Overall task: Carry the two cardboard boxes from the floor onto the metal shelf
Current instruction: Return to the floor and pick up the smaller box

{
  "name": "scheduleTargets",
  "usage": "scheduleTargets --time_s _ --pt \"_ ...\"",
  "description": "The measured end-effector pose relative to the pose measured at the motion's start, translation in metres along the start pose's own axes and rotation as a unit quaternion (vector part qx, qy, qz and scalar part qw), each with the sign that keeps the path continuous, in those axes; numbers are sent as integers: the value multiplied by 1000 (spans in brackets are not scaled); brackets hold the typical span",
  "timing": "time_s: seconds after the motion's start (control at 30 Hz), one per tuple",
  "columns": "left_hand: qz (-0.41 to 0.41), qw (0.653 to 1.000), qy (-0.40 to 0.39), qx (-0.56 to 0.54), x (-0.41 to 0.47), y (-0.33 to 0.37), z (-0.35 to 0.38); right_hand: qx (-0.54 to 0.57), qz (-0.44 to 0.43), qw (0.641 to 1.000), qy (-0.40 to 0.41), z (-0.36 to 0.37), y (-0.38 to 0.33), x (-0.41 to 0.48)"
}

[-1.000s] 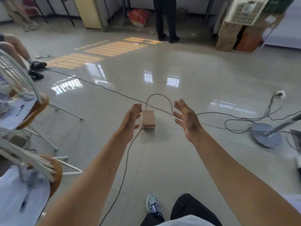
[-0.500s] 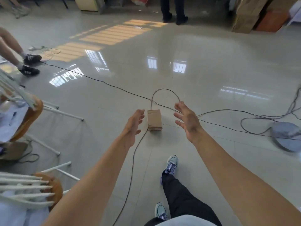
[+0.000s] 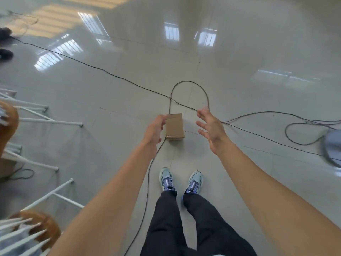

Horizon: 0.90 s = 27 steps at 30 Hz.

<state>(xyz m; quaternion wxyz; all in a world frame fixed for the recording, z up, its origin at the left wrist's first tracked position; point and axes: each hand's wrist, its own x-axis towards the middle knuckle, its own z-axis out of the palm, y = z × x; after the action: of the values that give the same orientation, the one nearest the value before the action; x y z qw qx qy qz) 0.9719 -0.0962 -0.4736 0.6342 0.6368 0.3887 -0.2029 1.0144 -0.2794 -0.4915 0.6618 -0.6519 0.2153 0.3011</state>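
Lying flat on the glossy tiled floor (image 3: 230, 58) among trailing cables (image 3: 103, 71), the cardboard boxes (image 3: 175, 128) are sitting stacked between the open-fingered left hand (image 3: 154, 131) and right hand (image 3: 211, 129); window reflections are shining across the tiles.

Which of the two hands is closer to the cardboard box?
The left hand: its fingertips overlap the box's left edge, while the right hand hangs open, clear of its right side.
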Motion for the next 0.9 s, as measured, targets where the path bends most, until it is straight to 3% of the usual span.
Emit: scheduleTargets --time_s 0.43,0.9 --pt "-92 996 8 9 230 -46 -5 -27 86 994 63 23 73 205" --pt "-177 983 -14 42 464 -174 10 -38 182 978 90 27 244 424"
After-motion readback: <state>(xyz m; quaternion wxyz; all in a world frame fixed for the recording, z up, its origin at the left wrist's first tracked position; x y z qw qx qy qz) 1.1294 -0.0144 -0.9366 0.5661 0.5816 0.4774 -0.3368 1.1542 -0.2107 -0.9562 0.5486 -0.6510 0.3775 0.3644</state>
